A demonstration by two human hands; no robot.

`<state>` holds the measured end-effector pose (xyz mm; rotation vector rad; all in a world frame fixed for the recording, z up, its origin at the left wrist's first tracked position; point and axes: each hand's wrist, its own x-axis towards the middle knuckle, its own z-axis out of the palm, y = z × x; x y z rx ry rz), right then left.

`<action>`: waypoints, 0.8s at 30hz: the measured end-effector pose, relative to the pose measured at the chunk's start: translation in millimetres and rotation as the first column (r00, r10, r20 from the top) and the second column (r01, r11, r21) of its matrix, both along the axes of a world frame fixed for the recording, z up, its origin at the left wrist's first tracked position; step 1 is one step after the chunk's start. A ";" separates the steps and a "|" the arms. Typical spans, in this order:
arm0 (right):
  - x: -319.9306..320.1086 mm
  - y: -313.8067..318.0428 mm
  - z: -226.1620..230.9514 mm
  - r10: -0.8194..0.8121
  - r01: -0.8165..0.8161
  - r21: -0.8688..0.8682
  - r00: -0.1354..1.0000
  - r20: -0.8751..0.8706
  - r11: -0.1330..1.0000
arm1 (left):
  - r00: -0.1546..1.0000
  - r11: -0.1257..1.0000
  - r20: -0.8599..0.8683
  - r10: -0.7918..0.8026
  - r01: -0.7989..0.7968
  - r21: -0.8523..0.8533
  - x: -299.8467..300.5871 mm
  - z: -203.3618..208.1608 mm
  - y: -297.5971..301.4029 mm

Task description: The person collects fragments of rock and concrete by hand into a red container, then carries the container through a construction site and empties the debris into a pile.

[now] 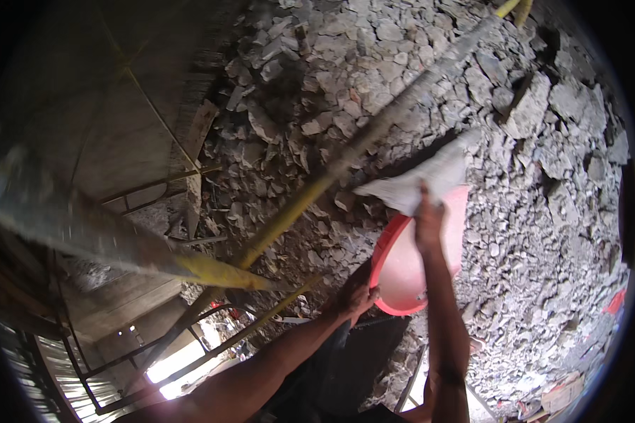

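My left hand (360, 301) is closed on the rim of a red plastic tub (401, 273), near the tub's lower left side. The tub is tilted over the rubble, and its pale pink inner side shows. In my right hand (429, 220) is a flat, pale, roughly triangular slab (420, 185), blurred by motion. It looks like broken concrete or plaster, held above the tub's far end. My right forearm crosses in front of the tub and hides part of it.
Broken grey rubble (317, 99) covers the ground. A worn yellow-and-grey pole (339, 169) slants across, just left of the tub. A thicker pole (120, 243) comes in from the left. Metal scaffold bars (212, 352) stand at lower left. A large rough slab (528, 106) lies far right.
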<state>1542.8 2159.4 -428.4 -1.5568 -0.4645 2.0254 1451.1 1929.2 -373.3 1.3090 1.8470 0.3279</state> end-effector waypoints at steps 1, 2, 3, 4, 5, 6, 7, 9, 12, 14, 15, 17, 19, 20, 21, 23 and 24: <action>-59.3 0.4 7.8 0.089 -0.084 0.046 0.990 -0.110 0.995 | 0.993 1.000 -0.120 -0.019 0.019 0.003 -1.4 -5.9 -5.4; -120.2 -2.0 22.4 0.191 -0.169 0.117 0.956 -0.224 0.979 | 0.959 0.998 -0.281 -0.037 0.020 -0.061 -2.8 -15.5 -15.4; -179.4 -18.3 38.0 0.328 -0.268 0.212 0.882 -0.339 0.940 | 0.955 0.997 -0.295 -0.029 0.008 -0.072 -8.2 -25.7 -20.2; -233.4 -30.4 61.6 0.467 -0.339 0.342 0.773 -0.429 0.876 | 0.960 0.999 -0.277 -0.040 0.037 -0.016 -13.2 -34.9 -19.4; -268.0 -44.9 77.3 0.611 -0.406 0.474 0.652 -0.450 0.782 | 0.971 0.997 -0.232 -0.051 0.064 0.050 -3.5 -46.9 -13.6; -297.9 -53.3 88.7 0.740 -0.456 0.594 0.518 -0.428 0.663 | 0.982 0.989 -0.180 -0.064 0.086 0.120 9.5 -59.2 -5.0; -323.3 -81.4 104.1 0.844 -0.520 0.666 0.369 -0.389 0.535 | 0.984 0.984 -0.159 -0.076 0.100 0.150 8.1 -66.7 -19.6; -344.1 -124.0 145.1 0.969 -0.626 0.746 0.068 -0.238 0.227 | 0.963 0.984 -0.219 -0.158 0.171 0.041 -1.2 -77.1 -40.2; -316.6 -145.0 169.5 0.968 -0.491 0.855 0.247 -0.045 0.165 | 0.992 0.941 -0.121 0.025 -0.064 -0.331 -24.2 -78.8 -65.3; -265.1 -100.6 81.0 0.757 -0.284 0.710 0.367 -0.541 0.645 | 0.999 0.896 -0.009 -0.041 0.032 -0.443 -22.7 -81.7 -55.5; -242.2 -80.3 64.4 0.573 -0.252 0.516 0.304 -0.761 0.819 | 0.982 0.892 0.044 -0.186 0.188 -0.412 -28.8 -78.6 -48.0; -186.9 -53.4 19.6 0.599 -0.337 0.542 0.676 -0.430 0.770 | 0.982 0.928 -0.106 -0.158 0.111 -0.355 -32.5 -61.3 -44.6; -125.4 -13.0 20.1 0.551 -0.314 0.521 0.733 -0.398 0.794 | 0.970 0.977 -0.236 -0.059 0.008 -0.211 -28.3 -36.7 -24.5; -84.2 -1.6 8.0 0.408 -0.254 0.343 0.751 -0.520 0.904 | 0.978 0.992 -0.207 -0.015 -0.011 -0.124 -11.0 -31.6 3.0; -43.6 8.4 5.2 0.392 -0.251 0.346 0.808 -0.440 0.904 | 0.990 0.998 -0.132 0.042 -0.048 -0.045 1.9 -22.1 32.2; 2.2 16.9 22.7 0.303 -0.202 0.293 0.884 -0.356 0.934 | 0.996 1.000 -0.083 0.024 -0.025 -0.005 -2.5 -9.5 39.9; 20.4 12.2 25.6 0.239 -0.169 0.232 0.918 -0.317 0.958 | 1.000 0.999 -0.022 0.014 -0.013 0.035 -2.3 -5.8 39.3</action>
